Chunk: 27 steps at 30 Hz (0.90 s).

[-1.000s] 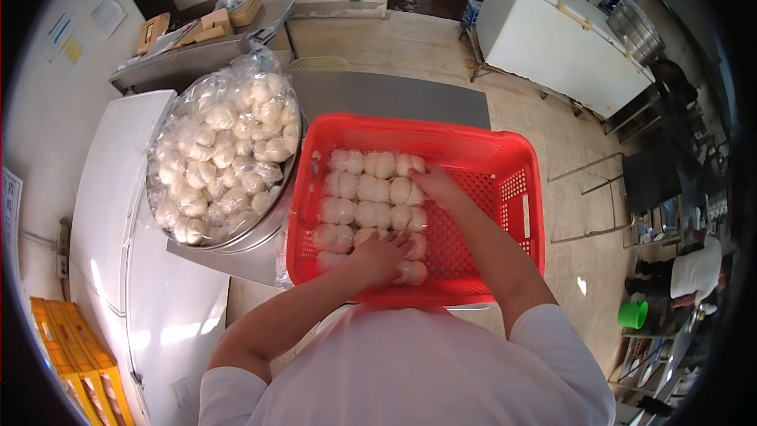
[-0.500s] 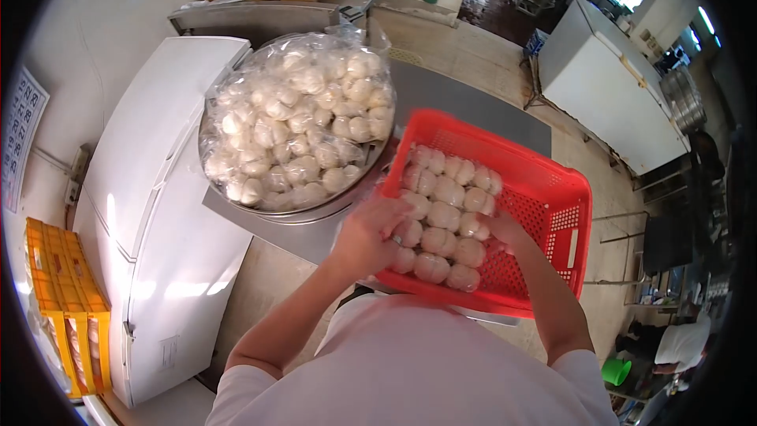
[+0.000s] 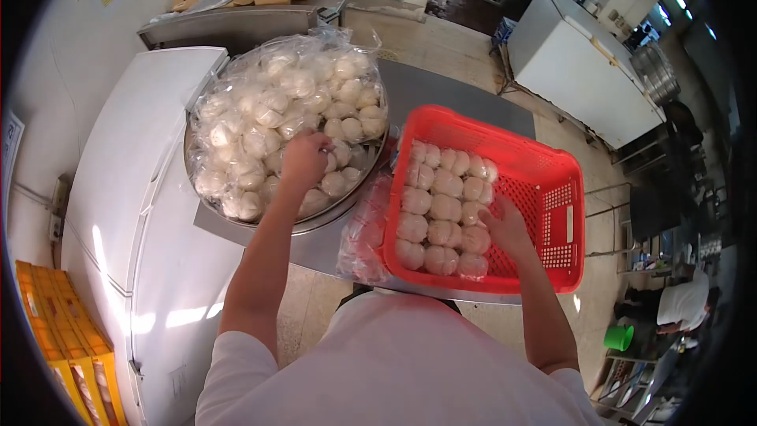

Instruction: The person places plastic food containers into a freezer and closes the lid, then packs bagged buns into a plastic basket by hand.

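Note:
Clear plastic bags of round white buns (image 3: 268, 102) are heaped in a wide round metal pan (image 3: 315, 226). My left hand (image 3: 306, 159) is over the right part of this heap, its fingers curled onto a bag of buns. To the right, a red plastic basket (image 3: 544, 164) holds bagged buns (image 3: 445, 207) laid in neat rows along its left side. My right hand (image 3: 507, 226) is inside the basket with fingers spread, touching the right edge of those rows. Part of its fingertips is hidden against the buns.
Pan and basket stand on a grey metal table (image 3: 441, 87). Loose plastic bags (image 3: 367, 229) lie between them. A white freezer (image 3: 158, 134) is close on the left, with a yellow crate (image 3: 67, 315) beside it. Another person (image 3: 682, 304) is at far right.
My left hand has moved from the basket's left side across to the heap in the pan. My right hand stays at the rows of buns, its fingers now more spread. The view has shifted slightly.

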Available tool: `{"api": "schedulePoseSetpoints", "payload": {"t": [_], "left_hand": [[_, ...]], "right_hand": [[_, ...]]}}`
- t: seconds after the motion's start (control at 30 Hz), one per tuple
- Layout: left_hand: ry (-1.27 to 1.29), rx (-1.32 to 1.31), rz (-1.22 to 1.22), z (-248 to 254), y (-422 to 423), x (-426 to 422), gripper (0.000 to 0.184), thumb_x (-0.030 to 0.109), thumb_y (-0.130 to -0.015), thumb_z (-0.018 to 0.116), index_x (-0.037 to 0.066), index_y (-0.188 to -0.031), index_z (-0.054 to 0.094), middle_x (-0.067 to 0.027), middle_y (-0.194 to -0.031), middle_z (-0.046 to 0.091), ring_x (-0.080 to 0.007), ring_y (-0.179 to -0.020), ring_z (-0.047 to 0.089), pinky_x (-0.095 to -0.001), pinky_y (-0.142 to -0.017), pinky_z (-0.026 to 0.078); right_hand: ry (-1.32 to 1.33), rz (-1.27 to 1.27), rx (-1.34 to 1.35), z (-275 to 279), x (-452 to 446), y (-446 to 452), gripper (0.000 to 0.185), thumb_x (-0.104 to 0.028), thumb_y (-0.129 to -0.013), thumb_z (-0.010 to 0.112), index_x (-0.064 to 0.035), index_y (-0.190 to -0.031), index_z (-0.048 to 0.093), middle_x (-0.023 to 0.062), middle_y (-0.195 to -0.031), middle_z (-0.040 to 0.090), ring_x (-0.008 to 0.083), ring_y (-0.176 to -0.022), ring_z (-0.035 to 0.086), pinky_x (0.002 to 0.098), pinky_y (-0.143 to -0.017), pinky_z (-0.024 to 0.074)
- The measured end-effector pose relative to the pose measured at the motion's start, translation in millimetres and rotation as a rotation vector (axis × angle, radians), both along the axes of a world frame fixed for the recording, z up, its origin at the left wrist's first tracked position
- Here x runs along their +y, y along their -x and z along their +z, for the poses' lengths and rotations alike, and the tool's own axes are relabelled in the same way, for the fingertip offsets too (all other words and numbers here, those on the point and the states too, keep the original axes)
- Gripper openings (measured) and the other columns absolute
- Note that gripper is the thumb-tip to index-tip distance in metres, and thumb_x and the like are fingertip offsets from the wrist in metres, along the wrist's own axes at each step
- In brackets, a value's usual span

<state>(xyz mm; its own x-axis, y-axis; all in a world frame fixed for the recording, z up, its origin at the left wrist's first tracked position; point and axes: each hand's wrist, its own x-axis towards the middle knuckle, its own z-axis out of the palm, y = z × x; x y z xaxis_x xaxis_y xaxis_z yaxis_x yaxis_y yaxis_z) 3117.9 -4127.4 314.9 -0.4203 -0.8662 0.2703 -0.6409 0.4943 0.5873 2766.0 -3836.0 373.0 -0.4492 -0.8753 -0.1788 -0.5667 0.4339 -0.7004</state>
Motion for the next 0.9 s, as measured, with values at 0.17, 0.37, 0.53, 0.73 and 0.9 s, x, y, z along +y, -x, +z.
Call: {"api": "schedulePoseSetpoints", "payload": {"t": [0.17,0.37,0.53,0.73,0.9], "left_hand": [[-0.207,0.534,-0.132,66,2,22,0.016,-0.013,-0.089,0.065,-0.002,-0.099,0.071,-0.0061,-0.098,0.074,-0.0157,-0.092,0.071,-0.0307,-0.079,0.056],[-0.269,0.664,-0.631,174,56,100,0.023,-0.016,-0.091,0.062,-0.002,-0.105,0.071,-0.0054,-0.105,0.072,-0.0139,-0.1,0.068,-0.0309,-0.088,0.055],[-0.431,0.845,-0.64,181,118,155,0.047,-0.012,-0.087,0.071,0.001,-0.131,0.06,-0.0084,-0.121,0.066,-0.0159,-0.111,0.065,-0.0321,-0.096,0.055],[-0.69,0.732,-0.558,130,176,244,0.066,0.004,-0.085,0.082,-0.002,-0.142,0.05,-0.0109,-0.131,0.061,-0.0161,-0.111,0.064,-0.0318,-0.091,0.057],[-0.935,0.615,-0.362,125,221,267,0.059,0.002,-0.086,0.076,0.0,-0.139,0.05,-0.0117,-0.129,0.061,-0.0187,-0.107,0.067,-0.034,-0.086,0.061]], "right_hand": [[0.213,-0.025,-0.154,39,-11,-22,0.072,-0.021,-0.089,0.08,0.0046,-0.148,0.049,0.0206,-0.139,0.061,0.03,-0.131,0.059,0.039,-0.104,0.0511],[0.547,0.481,-0.288,119,-59,-74,0.064,-0.016,-0.087,0.084,-0.0047,-0.144,0.057,0.0143,-0.136,0.064,0.0233,-0.132,0.058,0.0367,-0.103,0.0514],[0.508,0.514,-0.497,111,-48,-57,0.02,-0.012,-0.094,0.076,-0.0039,-0.112,0.075,0.01,-0.11,0.073,0.0189,-0.1,0.07,0.0327,-0.086,0.0546],[0.607,0.308,-0.499,81,-15,2,0.014,-0.01,-0.102,0.066,-0.0005,-0.109,0.074,0.0058,-0.108,0.071,0.0142,-0.093,0.067,0.0302,-0.083,0.0541],[0.786,0.464,-0.182,58,11,45,0.022,-0.01,-0.092,0.073,-0.0016,-0.112,0.072,0.0131,-0.108,0.07,0.0325,-0.104,0.065,0.0427,-0.093,0.0509]]}}
